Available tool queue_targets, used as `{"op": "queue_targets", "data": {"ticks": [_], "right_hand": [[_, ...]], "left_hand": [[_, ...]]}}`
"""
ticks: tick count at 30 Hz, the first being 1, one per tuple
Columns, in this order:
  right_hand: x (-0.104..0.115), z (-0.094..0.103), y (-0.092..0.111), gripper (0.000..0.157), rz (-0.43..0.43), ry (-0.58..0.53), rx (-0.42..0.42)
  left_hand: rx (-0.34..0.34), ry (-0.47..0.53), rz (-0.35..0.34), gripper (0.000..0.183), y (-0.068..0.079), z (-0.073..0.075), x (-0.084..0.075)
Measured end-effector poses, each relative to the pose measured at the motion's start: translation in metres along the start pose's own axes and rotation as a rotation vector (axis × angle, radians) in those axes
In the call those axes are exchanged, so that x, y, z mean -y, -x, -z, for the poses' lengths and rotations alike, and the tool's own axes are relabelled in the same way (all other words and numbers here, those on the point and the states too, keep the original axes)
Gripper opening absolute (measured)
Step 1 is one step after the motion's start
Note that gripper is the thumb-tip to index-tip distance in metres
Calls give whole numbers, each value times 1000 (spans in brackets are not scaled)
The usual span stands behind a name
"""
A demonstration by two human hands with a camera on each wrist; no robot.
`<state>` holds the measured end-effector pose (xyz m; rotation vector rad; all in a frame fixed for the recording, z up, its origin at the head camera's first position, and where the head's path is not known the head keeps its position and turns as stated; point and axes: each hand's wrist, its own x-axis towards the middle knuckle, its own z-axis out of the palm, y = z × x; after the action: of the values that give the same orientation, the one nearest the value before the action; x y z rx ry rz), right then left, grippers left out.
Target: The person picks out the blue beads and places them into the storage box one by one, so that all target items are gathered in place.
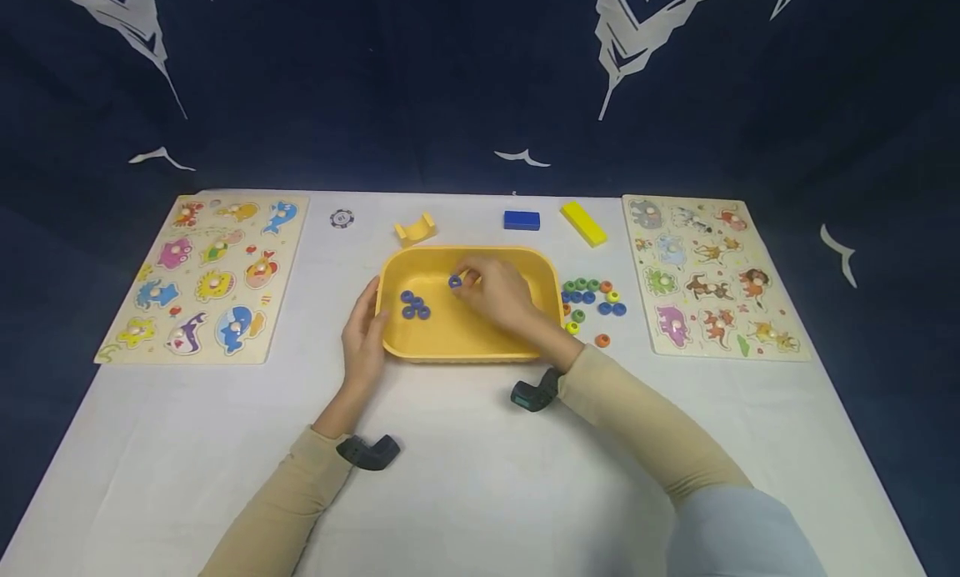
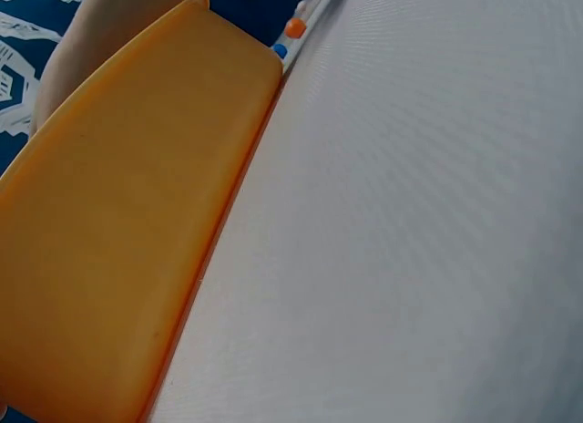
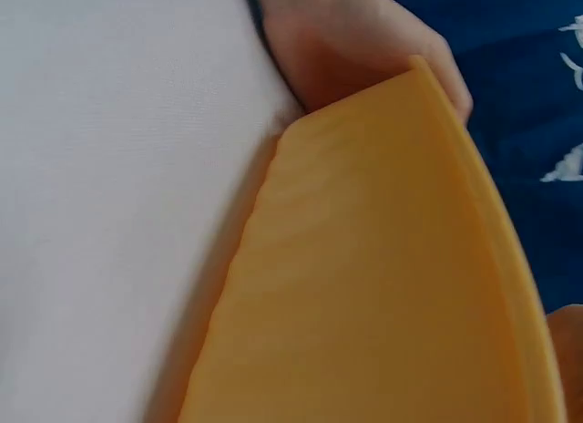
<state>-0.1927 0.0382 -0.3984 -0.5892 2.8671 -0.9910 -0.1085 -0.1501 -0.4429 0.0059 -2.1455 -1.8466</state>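
A yellow plastic tray [image 1: 480, 349] stands on the table in the middle of the head view. My left hand [image 1: 363, 339] holds its left end, thumb at the rim and fingers along the outer wall; in the right wrist view this hand [image 3: 364, 45] wraps the tray's far end. Over the tray, my right hand [image 1: 497, 293] pinches a blue bead [image 1: 455, 282] between thumb and fingertips. Several blue beads [image 1: 423, 313] lie together on the tray floor to the left. The tray's side wall [image 2: 137, 213] fills much of the left wrist view, hiding the left fingers.
Loose green, blue, orange [image 1: 602, 341] and yellow beads lie right of the tray. Behind it are a curved yellow block [image 1: 416, 229], a blue block [image 1: 521, 220], a yellow block [image 1: 583, 223] and a poker chip [image 1: 342, 218]. Animal puzzle boards [image 1: 288, 260] [image 1: 637, 268] flank it.
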Motion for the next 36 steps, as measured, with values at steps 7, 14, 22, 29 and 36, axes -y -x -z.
{"op": "queue_targets", "data": {"ticks": [7, 14, 22, 29, 36], "right_hand": [[8, -24, -17, 17, -76, 38, 187], [7, -36, -23, 18, -68, 30, 250], [5, -26, -16, 28, -42, -26, 217], [-4, 6, 16, 24, 59, -118, -56], [-48, 32, 63, 26, 105, -232, -390]], "left_hand": [[0, 13, 8, 46, 0, 0, -1], [1, 3, 5, 47, 0, 1, -2], [-4, 13, 4, 47, 0, 0, 0], [-6, -2, -3, 46, 0, -2, 0], [-6, -23, 19, 46, 1, -1, -3]]}}
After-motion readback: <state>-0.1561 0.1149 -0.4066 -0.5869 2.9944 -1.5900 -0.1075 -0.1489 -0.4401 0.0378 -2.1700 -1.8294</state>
